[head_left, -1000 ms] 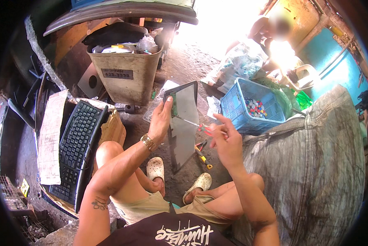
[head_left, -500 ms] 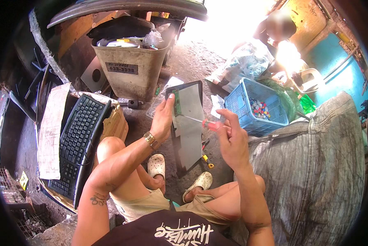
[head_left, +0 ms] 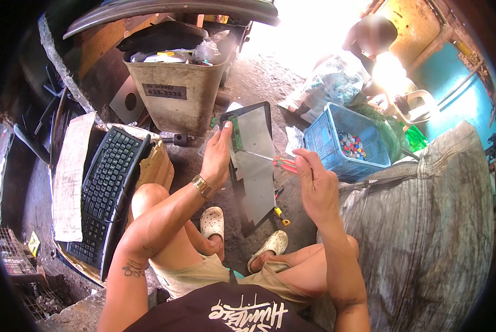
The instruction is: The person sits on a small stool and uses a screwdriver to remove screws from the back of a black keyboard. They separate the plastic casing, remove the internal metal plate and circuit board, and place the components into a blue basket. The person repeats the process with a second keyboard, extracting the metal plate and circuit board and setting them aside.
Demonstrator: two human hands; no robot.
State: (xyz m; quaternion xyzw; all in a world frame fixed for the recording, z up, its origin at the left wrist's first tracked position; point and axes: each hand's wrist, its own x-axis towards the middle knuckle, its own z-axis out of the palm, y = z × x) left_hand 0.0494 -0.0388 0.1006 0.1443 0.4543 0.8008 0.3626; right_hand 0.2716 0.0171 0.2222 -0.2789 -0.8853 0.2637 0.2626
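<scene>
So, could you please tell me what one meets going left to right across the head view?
Black keyboard, left hand, flat dark-framed panel, red screwdriver handle, right hand, large grey sack.

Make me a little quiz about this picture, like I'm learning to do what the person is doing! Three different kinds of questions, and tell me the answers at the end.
1. Pick one. What is in the person's right hand?
a) a hammer
b) a red-handled screwdriver
c) a paintbrush

2. True or false? A black computer keyboard lies off to the person's left.

3. Fill in the blank. The left hand holds the edge of a flat panel, and the circuit board there is ____ in colour.

Key: 1. b; 2. true; 3. green.
</scene>
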